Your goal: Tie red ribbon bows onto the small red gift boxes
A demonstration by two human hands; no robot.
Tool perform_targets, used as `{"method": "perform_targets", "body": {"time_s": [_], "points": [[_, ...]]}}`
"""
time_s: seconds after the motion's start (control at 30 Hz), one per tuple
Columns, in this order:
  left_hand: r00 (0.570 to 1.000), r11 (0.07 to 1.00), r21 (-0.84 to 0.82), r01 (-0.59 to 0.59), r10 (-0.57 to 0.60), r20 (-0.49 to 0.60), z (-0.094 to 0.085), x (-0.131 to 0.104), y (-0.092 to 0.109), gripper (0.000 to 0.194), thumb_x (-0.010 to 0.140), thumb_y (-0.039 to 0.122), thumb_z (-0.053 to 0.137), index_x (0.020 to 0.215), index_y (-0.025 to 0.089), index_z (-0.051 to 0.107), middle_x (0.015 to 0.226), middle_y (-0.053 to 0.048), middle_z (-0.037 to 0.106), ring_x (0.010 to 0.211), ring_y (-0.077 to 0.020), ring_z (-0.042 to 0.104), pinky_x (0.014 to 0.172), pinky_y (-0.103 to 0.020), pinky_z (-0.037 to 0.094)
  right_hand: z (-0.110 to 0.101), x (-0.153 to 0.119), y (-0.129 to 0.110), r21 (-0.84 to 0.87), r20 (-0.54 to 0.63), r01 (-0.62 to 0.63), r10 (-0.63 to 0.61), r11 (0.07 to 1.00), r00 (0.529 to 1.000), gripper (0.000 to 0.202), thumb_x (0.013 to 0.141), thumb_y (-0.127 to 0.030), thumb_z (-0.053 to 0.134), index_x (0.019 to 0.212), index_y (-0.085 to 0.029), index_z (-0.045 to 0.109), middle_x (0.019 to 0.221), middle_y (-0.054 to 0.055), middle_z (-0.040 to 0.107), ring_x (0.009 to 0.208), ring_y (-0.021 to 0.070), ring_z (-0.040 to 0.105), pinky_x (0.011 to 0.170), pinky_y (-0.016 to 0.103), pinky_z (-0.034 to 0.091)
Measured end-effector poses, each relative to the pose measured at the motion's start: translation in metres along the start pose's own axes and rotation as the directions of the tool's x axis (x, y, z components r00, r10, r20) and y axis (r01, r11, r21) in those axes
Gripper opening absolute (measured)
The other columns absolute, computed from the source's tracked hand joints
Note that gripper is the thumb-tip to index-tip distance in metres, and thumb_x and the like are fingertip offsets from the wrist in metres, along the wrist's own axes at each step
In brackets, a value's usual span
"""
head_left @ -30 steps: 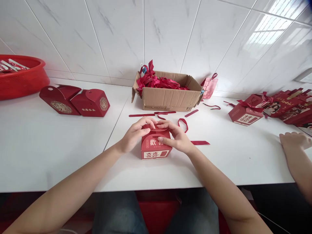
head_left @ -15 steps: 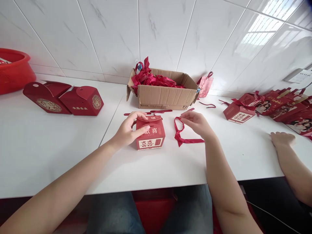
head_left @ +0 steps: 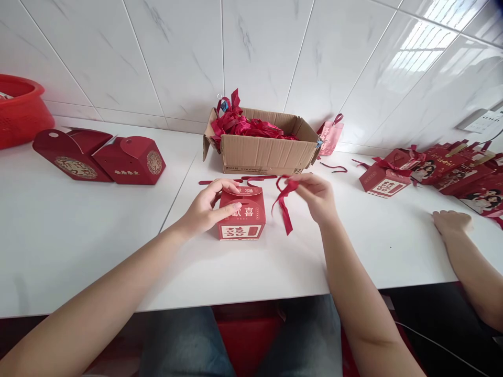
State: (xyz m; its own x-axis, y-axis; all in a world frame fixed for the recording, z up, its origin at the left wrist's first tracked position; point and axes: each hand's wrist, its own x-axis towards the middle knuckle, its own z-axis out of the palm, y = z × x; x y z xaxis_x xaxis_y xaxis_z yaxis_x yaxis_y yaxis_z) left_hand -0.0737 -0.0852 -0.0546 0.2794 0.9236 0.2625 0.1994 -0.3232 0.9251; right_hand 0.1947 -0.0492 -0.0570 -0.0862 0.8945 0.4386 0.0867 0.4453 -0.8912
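Observation:
A small red gift box (head_left: 247,214) with white panels and Chinese characters stands upright on the white table. Wrapped around its left side and top flap, my left hand (head_left: 214,205) grips it. Just right of the box, my right hand (head_left: 314,192) pinches a red ribbon (head_left: 286,207) near its loop. The ribbon's tail hangs down towards the tabletop. Behind the gift box lie flat strips of dark red ribbon (head_left: 267,177), partly covered by it and my left hand.
A cardboard box (head_left: 262,155) full of red ribbons stands against the tiled wall. Two red boxes (head_left: 129,163) sit at left near a red basket (head_left: 23,112). On the right are a ribboned box (head_left: 387,180), several gift bags (head_left: 467,175) and another person's closed hand (head_left: 454,222).
My right hand has lifted the ribbon off the table and shifted slightly left with it. My left hand stays on the gift box.

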Motion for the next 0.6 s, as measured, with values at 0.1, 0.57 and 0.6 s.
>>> {"method": "perform_targets", "body": {"time_s": [0.1,0.57,0.6], "points": [[1.000,1.000,-0.008,-0.011,0.011,-0.001,0.000,0.000,0.000,0.030,0.076,0.038,0.071,0.096,0.021,0.057,0.124,-0.010,0.056,0.114,-0.0268,0.057,0.094,-0.042,0.051,-0.013,0.006,-0.001,0.222,-0.264,0.065,-0.005,0.973,0.965,0.018,0.075,-0.025,0.055,0.086,-0.022,0.068,0.093,0.004,0.071,0.099,0.0216,0.067,0.088,0.038,0.052],[1.000,0.999,-0.032,-0.011,0.011,0.010,-0.001,0.000,-0.001,0.027,0.077,0.036,0.070,0.095,0.020,0.056,0.126,-0.010,0.054,0.111,-0.0249,0.057,0.089,-0.038,0.051,-0.057,0.001,0.014,-0.801,0.227,-0.172,0.556,0.574,0.800,0.038,0.066,-0.007,0.061,0.095,-0.029,0.074,0.110,0.007,0.065,0.090,0.0221,0.062,0.071,0.032,0.051],[1.000,1.000,-0.028,-0.005,0.006,0.011,-0.001,0.000,-0.001,0.028,0.078,0.037,0.070,0.095,0.020,0.056,0.126,-0.010,0.054,0.110,-0.0245,0.057,0.088,-0.037,0.051,-0.059,0.001,0.015,-0.806,0.255,-0.167,0.589,0.568,0.767,0.034,0.066,-0.010,0.065,0.093,-0.029,0.073,0.107,0.006,0.066,0.087,0.0214,0.062,0.069,0.032,0.050]]}}
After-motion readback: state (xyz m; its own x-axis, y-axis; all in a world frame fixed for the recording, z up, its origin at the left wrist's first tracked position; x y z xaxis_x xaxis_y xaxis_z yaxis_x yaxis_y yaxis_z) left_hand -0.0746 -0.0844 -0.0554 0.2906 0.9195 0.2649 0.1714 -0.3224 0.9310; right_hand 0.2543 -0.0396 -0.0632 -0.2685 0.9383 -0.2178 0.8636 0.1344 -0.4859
